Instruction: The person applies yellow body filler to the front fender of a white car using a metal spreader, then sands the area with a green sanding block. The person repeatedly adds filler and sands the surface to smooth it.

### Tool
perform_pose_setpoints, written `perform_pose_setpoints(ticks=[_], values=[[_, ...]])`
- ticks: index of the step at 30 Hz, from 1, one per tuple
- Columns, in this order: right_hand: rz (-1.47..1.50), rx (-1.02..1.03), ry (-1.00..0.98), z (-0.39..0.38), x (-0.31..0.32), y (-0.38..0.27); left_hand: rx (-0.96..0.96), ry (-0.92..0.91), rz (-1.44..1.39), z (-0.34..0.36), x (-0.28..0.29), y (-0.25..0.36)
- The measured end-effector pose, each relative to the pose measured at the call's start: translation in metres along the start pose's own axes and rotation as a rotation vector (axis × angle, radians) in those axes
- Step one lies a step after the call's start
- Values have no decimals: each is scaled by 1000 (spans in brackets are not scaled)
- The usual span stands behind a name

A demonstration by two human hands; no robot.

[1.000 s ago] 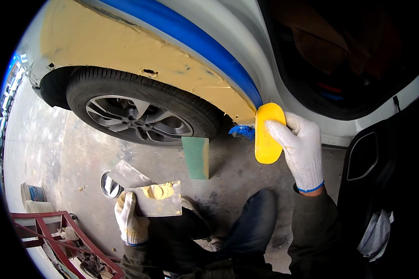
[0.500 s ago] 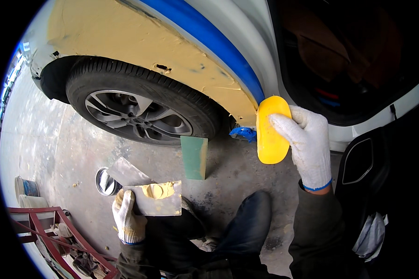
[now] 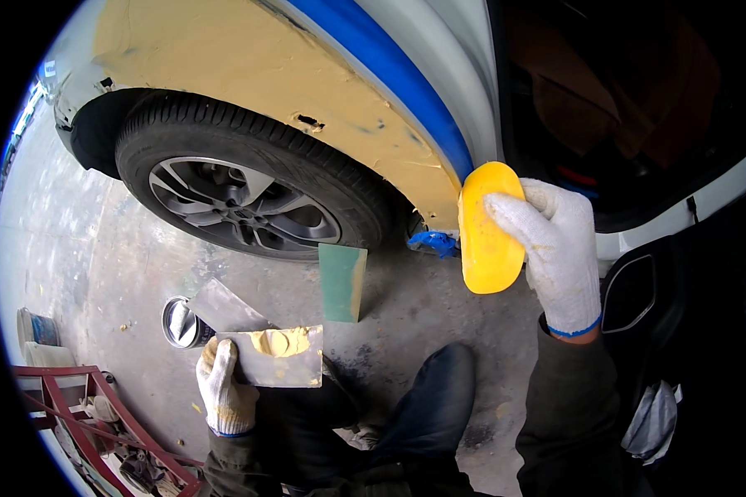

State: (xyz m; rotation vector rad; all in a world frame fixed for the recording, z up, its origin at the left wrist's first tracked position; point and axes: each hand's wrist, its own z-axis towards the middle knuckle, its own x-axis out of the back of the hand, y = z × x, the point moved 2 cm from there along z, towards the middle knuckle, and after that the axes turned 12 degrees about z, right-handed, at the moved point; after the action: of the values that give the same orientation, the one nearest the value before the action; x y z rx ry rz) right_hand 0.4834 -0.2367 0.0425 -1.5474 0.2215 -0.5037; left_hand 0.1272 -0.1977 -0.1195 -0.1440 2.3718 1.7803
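My right hand (image 3: 564,244), in a white knit glove, pinches a yellow, rounded putty spreader (image 3: 493,228). Its edge meets the end of the tan-puttied car panel (image 3: 323,62), beside a band of blue tape (image 3: 389,58). In my left hand (image 3: 224,388), also gloved, is a flat metal putty plate (image 3: 278,369), held low over my lap. Soft yellow putty (image 3: 282,342) lies along that plate's far edge. Behind it a second metal sheet (image 3: 224,302) sticks out beside an open round can (image 3: 182,321); what bears that sheet is hidden.
A grey-spoked wheel with a black tyre (image 3: 356,186) is under the panel. In front of the tyre is a green rectangular sheet (image 3: 340,282). A red metal frame (image 3: 66,410) and pails (image 3: 39,327) are at left. The car's open doorway (image 3: 605,99) and dark door (image 3: 680,298) are at right.
The spreader and my right hand have shifted slightly, mostly to the right. The panel and wheel sit a little differently in view. My left hand still holds the plate.
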Motion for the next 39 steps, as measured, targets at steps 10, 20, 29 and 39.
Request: perform_pose_setpoints(ticks=[10, 20, 29, 39], values=[[13, 43, -27, 5, -4, -19, 17, 1, 23, 0, 4, 0], [307, -10, 224, -54, 53, 19, -64, -53, 166, -3, 2, 7], [763, -160, 424, -100, 47, 156, -482, -32, 1031, -17, -19, 19], [440, -60, 206, -102, 7, 122, -168, 139, 299, -28, -92, 29]])
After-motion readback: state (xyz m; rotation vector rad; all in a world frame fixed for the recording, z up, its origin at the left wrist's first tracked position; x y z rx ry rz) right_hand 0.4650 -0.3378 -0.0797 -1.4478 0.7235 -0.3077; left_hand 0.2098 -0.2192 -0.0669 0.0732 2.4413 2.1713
